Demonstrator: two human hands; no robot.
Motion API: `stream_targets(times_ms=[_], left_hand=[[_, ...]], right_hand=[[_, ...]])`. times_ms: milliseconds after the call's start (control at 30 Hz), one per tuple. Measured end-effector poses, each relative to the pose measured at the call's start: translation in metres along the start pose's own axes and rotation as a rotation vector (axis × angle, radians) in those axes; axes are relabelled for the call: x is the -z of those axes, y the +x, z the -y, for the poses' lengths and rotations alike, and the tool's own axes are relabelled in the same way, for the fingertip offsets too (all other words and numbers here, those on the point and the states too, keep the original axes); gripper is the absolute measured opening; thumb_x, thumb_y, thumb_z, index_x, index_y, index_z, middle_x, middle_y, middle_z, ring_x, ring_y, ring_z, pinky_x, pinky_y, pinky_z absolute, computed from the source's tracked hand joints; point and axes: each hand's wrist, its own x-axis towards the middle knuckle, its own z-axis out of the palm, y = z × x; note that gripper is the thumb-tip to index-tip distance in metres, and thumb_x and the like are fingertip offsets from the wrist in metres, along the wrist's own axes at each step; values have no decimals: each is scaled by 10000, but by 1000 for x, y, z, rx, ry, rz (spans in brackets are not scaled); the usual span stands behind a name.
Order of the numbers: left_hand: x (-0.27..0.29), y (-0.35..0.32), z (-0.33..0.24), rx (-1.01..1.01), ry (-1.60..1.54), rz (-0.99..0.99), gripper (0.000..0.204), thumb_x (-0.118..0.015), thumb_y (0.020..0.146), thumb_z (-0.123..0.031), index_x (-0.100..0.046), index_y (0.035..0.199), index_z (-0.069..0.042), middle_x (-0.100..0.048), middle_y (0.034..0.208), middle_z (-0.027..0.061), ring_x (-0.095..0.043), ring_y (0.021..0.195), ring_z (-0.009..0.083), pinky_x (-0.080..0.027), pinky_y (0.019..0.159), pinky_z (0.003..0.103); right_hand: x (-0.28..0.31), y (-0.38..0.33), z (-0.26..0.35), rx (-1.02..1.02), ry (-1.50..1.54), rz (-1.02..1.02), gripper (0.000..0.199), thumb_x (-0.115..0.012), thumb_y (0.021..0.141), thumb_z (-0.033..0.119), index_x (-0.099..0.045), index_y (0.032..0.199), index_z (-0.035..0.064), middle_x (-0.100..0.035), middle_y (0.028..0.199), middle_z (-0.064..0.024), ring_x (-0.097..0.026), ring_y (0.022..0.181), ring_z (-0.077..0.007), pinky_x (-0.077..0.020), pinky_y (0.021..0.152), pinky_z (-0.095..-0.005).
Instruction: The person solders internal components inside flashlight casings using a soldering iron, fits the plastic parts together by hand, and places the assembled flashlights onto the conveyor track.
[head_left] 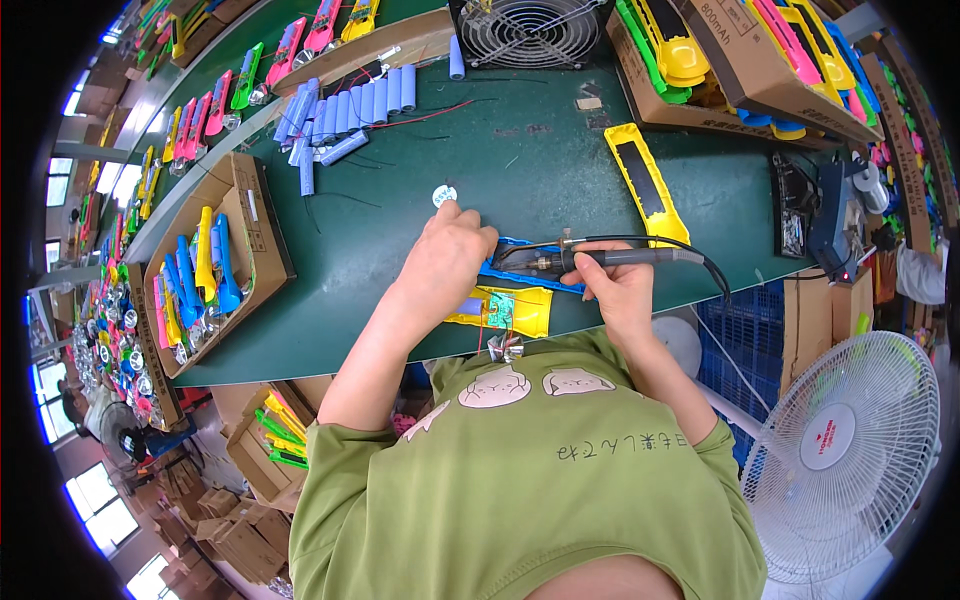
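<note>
My right hand (620, 290) grips a dark soldering iron (640, 257), its tip pointing left over a blue plastic casing (510, 243). From the handle's rear a black cable curves away to the right. Fingers pinched together, my left hand (450, 250) is at the casing's left end; whatever lies between the fingertips is hidden. Just in front of the blue casing lies a yellow casing (538, 312) with a green circuit board (501, 310), thin wires and part of a lilac battery cell (468, 306). A silver reflector (506, 347) sits at the table's near edge.
Lilac battery cells (345, 110) with wires lie at the back left. A round white sticker (444, 195) is beyond my left hand. Another yellow casing (645, 185) lies right. Cartons of casings (270, 220) (680, 115), a black fan (530, 35) and a white fan (840, 450) stand around.
</note>
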Motion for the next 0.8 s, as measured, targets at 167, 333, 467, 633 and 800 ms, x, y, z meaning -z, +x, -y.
stream_targets(times_ms=[167,333,467,633,800], left_hand=[[-1,0,-3,-7,85,-16,33,-565,667,-9,-584,679,-33,-518,715,100,-488,786,269,-423,708,347],[0,1,-4,-2,101,-5,40,-565,657,-14,-597,671,-34,-525,710,97,-495,787,268,-426,707,351],[-1,1,-4,0,116,-14,43,-570,644,-11,-603,663,-33,-529,710,97,-497,785,269,-427,704,349],[0,2,-5,-3,116,-6,45,-570,637,-9,-602,661,-31,-528,707,97,-497,786,267,-428,707,348],[-2,-1,-5,14,140,-21,42,-574,635,-17,-609,653,-31,-524,699,93,-495,782,264,-429,713,352]], right_hand=[[1,0,-1,-4,-43,11,131,-591,813,46,-566,919,-27,-626,727,-72,-624,633,-109,-411,467,-181],[5,-2,0,10,-2,24,135,-588,820,48,-560,929,-27,-625,756,-84,-626,644,-123,-424,475,-192],[12,-7,-3,116,112,-24,157,-589,820,34,-542,951,-37,-619,807,-116,-628,655,-162,-457,497,-218],[23,-28,5,415,-192,-16,234,-563,823,15,-481,1036,-37,-630,867,-153,-645,745,-210,-516,709,-326],[38,-22,13,703,-727,66,378,-638,752,52,-476,1094,47,-625,989,-99,-560,1020,-272,-334,976,-456]])
